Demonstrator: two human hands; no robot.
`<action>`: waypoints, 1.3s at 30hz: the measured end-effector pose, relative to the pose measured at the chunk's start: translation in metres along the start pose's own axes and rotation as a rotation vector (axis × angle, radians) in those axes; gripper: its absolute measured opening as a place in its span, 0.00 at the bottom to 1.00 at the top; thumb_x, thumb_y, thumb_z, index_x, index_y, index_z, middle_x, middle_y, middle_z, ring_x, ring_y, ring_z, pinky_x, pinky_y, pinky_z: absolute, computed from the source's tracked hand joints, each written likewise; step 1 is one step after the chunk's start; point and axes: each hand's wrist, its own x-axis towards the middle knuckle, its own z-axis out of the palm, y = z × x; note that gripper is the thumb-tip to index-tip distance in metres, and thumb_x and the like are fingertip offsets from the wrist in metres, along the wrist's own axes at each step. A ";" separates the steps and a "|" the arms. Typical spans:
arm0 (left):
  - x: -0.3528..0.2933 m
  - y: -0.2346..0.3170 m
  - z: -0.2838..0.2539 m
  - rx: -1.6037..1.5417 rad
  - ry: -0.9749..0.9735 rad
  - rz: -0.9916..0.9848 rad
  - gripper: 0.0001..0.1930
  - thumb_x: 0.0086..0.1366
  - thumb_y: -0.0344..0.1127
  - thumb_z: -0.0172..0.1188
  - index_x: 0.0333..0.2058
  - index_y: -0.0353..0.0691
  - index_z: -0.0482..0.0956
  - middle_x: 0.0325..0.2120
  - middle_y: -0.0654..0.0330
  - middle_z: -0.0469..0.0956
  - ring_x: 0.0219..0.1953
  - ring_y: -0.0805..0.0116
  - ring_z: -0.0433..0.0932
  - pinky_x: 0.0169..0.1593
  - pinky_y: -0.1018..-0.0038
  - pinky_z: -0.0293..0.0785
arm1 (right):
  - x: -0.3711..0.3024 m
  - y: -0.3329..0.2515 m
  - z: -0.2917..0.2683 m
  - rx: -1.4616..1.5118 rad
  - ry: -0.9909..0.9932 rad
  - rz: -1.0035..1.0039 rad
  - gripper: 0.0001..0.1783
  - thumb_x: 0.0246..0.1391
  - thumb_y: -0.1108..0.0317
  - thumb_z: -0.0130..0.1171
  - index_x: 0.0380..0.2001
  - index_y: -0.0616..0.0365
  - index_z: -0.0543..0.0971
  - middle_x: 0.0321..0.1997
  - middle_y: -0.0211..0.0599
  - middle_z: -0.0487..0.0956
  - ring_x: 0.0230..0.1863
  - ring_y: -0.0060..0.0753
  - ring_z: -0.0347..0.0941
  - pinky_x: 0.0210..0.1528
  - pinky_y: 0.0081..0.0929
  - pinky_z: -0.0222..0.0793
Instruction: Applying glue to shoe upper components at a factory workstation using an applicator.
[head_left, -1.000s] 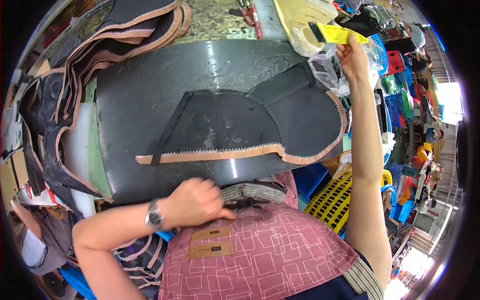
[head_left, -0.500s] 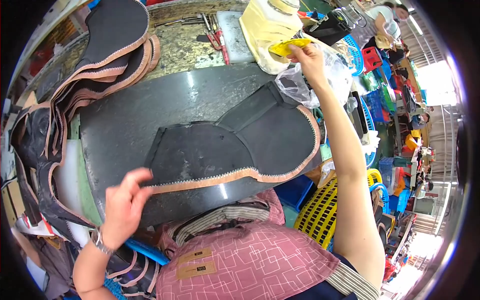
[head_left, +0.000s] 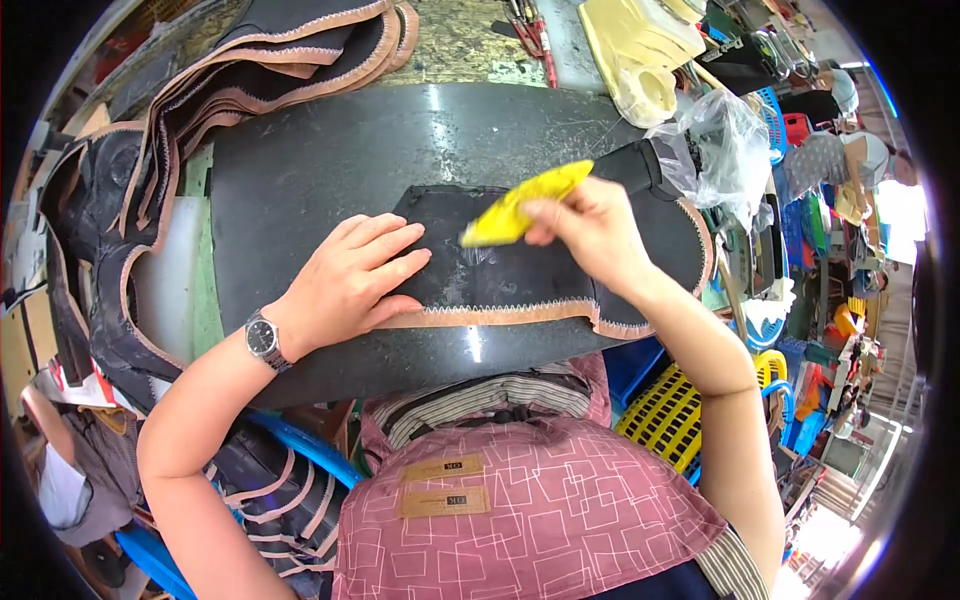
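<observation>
On a smooth black board (head_left: 300, 170) lies a black fabric piece (head_left: 540, 275), edged with a tan band and zigzag stitching. My left hand (head_left: 352, 275) rests flat on its left end, fingers spread, with a watch on the wrist. In my right hand (head_left: 590, 228) is a flat yellow scraper (head_left: 530, 205), pinched between thumb and fingers, slightly blurred. Its tip is over the middle of the fabric, beside a small shiny patch; I cannot tell whether it touches. My right hand covers part of the fabric.
A cream plastic container (head_left: 640, 50) with a round opening stands at the back, beside a crumpled clear bag (head_left: 725, 150). Stitched black pieces (head_left: 290, 75) are stacked at the left. Red-handled tools (head_left: 535, 40) lie behind the board. A yellow basket (head_left: 665, 415) stands at lower right.
My right hand has brought the yellow scraper from the cream container down and left over the fabric. My left hand, raised at the near left before, now lies on the fabric. The view has shifted.
</observation>
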 end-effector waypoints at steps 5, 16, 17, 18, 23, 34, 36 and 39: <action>-0.005 -0.002 0.002 0.005 0.017 0.014 0.24 0.45 0.44 0.63 0.40 0.38 0.73 0.46 0.53 0.69 0.49 0.55 0.67 0.51 0.61 0.63 | -0.005 0.013 0.000 -0.498 0.066 -0.569 0.08 0.43 0.77 0.58 0.31 0.62 0.78 0.29 0.41 0.78 0.29 0.32 0.77 0.32 0.23 0.71; -0.004 0.000 0.005 -0.035 0.100 -0.028 0.22 0.42 0.40 0.66 0.35 0.35 0.73 0.44 0.52 0.71 0.48 0.55 0.69 0.50 0.63 0.66 | -0.038 0.004 0.010 -0.378 -0.341 -0.486 0.09 0.42 0.79 0.54 0.30 0.61 0.77 0.27 0.38 0.78 0.27 0.33 0.76 0.32 0.26 0.73; -0.004 0.000 0.004 -0.028 0.100 -0.021 0.22 0.42 0.40 0.65 0.35 0.35 0.72 0.43 0.52 0.71 0.47 0.56 0.69 0.50 0.64 0.65 | -0.031 0.000 0.001 -0.351 -0.203 -0.431 0.08 0.44 0.78 0.54 0.31 0.62 0.77 0.28 0.37 0.78 0.27 0.28 0.75 0.32 0.22 0.73; -0.004 0.000 0.003 -0.019 0.101 -0.013 0.21 0.43 0.40 0.65 0.35 0.35 0.72 0.43 0.52 0.70 0.47 0.56 0.69 0.50 0.65 0.65 | -0.027 -0.008 -0.001 -0.103 0.070 -0.030 0.04 0.44 0.76 0.54 0.25 0.63 0.77 0.25 0.35 0.78 0.28 0.24 0.74 0.34 0.20 0.70; -0.016 0.009 -0.008 0.067 0.038 -0.023 0.25 0.42 0.42 0.65 0.38 0.33 0.72 0.43 0.49 0.71 0.45 0.52 0.70 0.46 0.62 0.67 | -0.056 -0.009 -0.024 -0.069 -0.314 0.258 0.04 0.47 0.76 0.56 0.29 0.63 0.76 0.26 0.35 0.78 0.25 0.20 0.73 0.29 0.19 0.69; 0.077 0.005 -0.033 -0.281 0.199 -0.339 0.26 0.49 0.36 0.62 0.47 0.36 0.68 0.41 0.51 0.72 0.43 0.55 0.71 0.47 0.68 0.67 | 0.068 0.025 -0.192 -0.348 0.603 -0.350 0.09 0.53 0.65 0.54 0.28 0.61 0.76 0.22 0.31 0.76 0.20 0.17 0.69 0.23 0.14 0.64; 0.106 -0.012 -0.014 -0.612 0.056 -0.350 0.33 0.48 0.42 0.63 0.51 0.34 0.61 0.45 0.51 0.71 0.47 0.58 0.70 0.51 0.69 0.65 | 0.077 0.038 -0.205 -0.436 0.600 -0.393 0.09 0.53 0.65 0.54 0.30 0.62 0.76 0.22 0.30 0.76 0.19 0.17 0.69 0.23 0.13 0.64; 0.128 -0.020 -0.003 -0.650 -0.181 -0.388 0.18 0.50 0.38 0.62 0.34 0.32 0.71 0.24 0.51 0.73 0.26 0.67 0.70 0.32 0.71 0.68 | 0.079 0.043 -0.209 -0.250 0.607 -0.265 0.11 0.53 0.64 0.54 0.31 0.62 0.75 0.23 0.32 0.76 0.20 0.17 0.70 0.23 0.15 0.66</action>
